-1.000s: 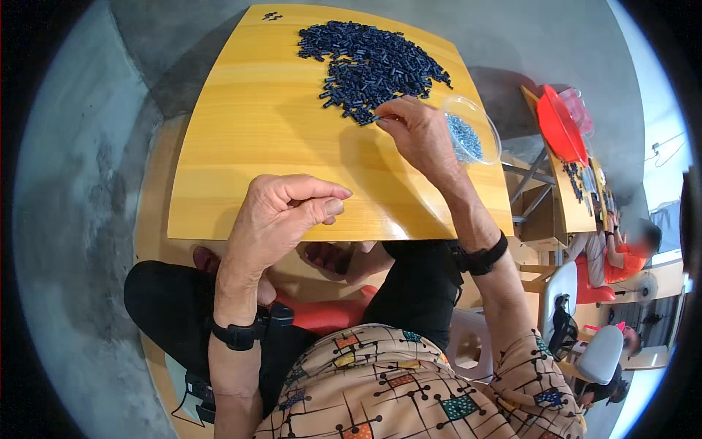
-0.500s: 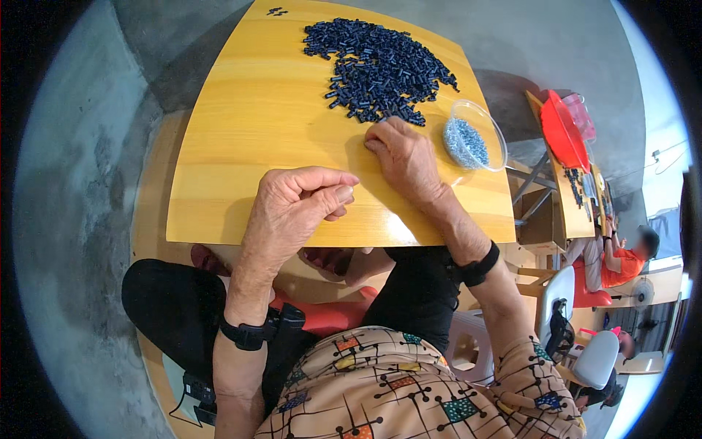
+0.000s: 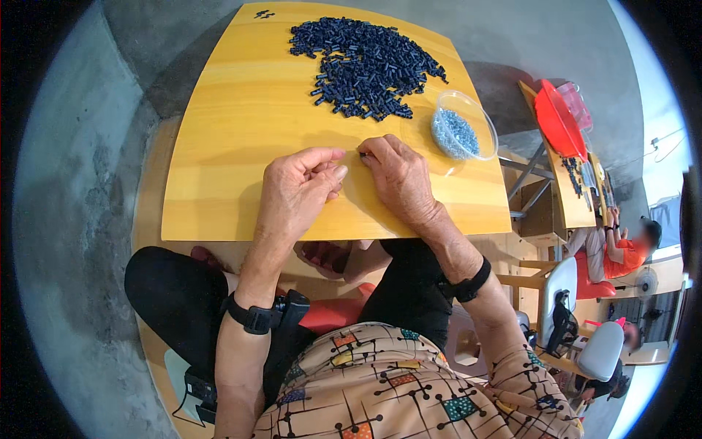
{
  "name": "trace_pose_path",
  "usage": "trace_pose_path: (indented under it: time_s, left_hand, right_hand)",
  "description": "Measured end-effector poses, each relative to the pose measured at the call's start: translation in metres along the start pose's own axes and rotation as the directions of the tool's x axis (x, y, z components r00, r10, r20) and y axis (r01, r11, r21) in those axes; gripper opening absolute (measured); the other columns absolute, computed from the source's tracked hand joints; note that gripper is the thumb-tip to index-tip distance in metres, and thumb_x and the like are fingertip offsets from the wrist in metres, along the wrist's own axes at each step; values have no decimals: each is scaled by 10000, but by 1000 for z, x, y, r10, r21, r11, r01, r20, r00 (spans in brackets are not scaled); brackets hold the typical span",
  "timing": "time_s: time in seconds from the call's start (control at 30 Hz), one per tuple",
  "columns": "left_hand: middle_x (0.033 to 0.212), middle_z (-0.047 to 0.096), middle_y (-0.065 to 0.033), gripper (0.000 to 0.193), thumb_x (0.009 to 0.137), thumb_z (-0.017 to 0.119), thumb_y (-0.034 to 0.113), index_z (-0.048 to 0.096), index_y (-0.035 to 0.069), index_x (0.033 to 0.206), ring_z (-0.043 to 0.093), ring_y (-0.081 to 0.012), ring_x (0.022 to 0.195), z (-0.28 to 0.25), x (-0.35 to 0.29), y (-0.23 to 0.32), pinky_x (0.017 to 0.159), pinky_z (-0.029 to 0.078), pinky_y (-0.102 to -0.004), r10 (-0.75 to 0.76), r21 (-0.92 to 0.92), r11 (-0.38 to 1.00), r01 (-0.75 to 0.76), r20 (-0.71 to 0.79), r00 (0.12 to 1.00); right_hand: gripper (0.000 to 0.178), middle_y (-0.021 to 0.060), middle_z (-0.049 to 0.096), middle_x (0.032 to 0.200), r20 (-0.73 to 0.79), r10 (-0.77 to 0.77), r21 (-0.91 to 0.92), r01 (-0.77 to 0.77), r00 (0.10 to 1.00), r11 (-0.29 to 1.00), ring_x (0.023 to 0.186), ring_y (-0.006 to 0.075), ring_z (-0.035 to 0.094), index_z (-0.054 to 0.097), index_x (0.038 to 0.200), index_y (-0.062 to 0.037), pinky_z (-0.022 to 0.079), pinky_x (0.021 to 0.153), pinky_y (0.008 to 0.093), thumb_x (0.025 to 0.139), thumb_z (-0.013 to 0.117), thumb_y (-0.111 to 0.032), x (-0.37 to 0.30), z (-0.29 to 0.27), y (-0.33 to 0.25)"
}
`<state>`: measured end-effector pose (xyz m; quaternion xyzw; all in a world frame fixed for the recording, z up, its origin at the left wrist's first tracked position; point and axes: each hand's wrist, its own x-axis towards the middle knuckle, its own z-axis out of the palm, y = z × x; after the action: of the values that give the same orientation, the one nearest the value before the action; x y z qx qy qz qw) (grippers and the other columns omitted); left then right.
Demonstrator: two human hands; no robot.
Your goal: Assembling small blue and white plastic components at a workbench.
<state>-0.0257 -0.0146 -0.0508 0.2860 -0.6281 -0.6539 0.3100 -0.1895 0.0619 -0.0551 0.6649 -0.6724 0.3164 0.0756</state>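
Above the near part of the yellow table (image 3: 219,175), my two hands face each other with a small gap between their fingertips. My right hand (image 3: 401,175) is closed in a pinch, and the dark end of a small black tube-shaped piece (image 3: 362,154) shows at its fingertips. Thumb and forefinger of my left hand (image 3: 301,186) are also pinched together; whatever they hold, if anything, is too small to make out. Beyond them lies a wide heap of the same short black pieces (image 3: 365,66). To the right of my right hand stands a clear round tub (image 3: 488,135) holding tiny silvery screws (image 3: 455,134).
A few black bits (image 3: 263,14) lie apart at the table's far left corner. On the right, a second table carries a red basin (image 3: 559,121) and more dark pieces (image 3: 571,174). Beyond it sits a person in orange (image 3: 618,252), near pale chairs (image 3: 559,289).
My right hand has drawn back from the edge of the heap toward my left hand, and a dark piece now shows in its fingertips. My left hand has lifted slightly, still pinched.
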Motion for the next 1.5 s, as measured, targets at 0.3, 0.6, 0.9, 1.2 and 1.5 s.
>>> trace_pose_path:
  time_s: [0.3, 0.6, 0.9, 1.2, 1.5]
  left_hand:
    - [756, 629, -44, 231, 822, 611, 67, 626, -29, 1031, 574, -68, 625, 5, 4, 1, 541, 496, -192, -5, 80, 997, 7, -20, 1000]
    - [718, 624, -71, 226, 805, 617, 67, 630, -47, 1000, 579, -88, 590, 5, 7, -3, 525, 514, -227, 11, -1, 1000, -11, -24, 1000]
    - [763, 647, -56, 206, 829, 620, 102, 639, -27, 989, 594, -90, 629, 7, 8, 4, 533, 493, -194, -82, -106, 991, 85, 32, 996]
    - [788, 654, -61, 192, 825, 633, 157, 648, -10, 920, 599, -94, 641, -3, 8, 2, 567, 505, -191, -90, -380, 920, 92, 25, 996]
    - [843, 657, -80, 165, 844, 605, 143, 630, 16, 946, 603, -79, 700, -3, 8, 6, 596, 509, -179, -114, -583, 804, 121, 48, 992]
  right_hand:
    - [81, 125, 548, 738, 61, 18, 3, -19, 998, 1000, 697, 323, 574, 544, 822, -54, 469, 602, 417, 769, 585, -99, 4, -4, -3]
    - [117, 144, 543, 752, 41, -9, -91, 12, 999, 996, 709, 333, 572, 508, 862, -42, 470, 611, 419, 755, 554, -46, 3, 3, -3]
    - [205, 154, 598, 822, -24, 142, 239, -132, 990, 962, 755, 294, 618, 509, 945, -12, 499, 658, 357, 752, 574, 12, 5, -11, -37]
    - [114, 134, 603, 742, 9, 439, 357, -413, 898, 838, 706, 283, 618, 607, 870, -9, 493, 638, 333, 759, 606, -37, 23, -19, -3]
    - [91, 163, 611, 819, -84, 240, -96, -247, 967, 964, 720, 357, 598, 615, 806, -45, 473, 663, 438, 763, 603, -124, 40, 7, 39]
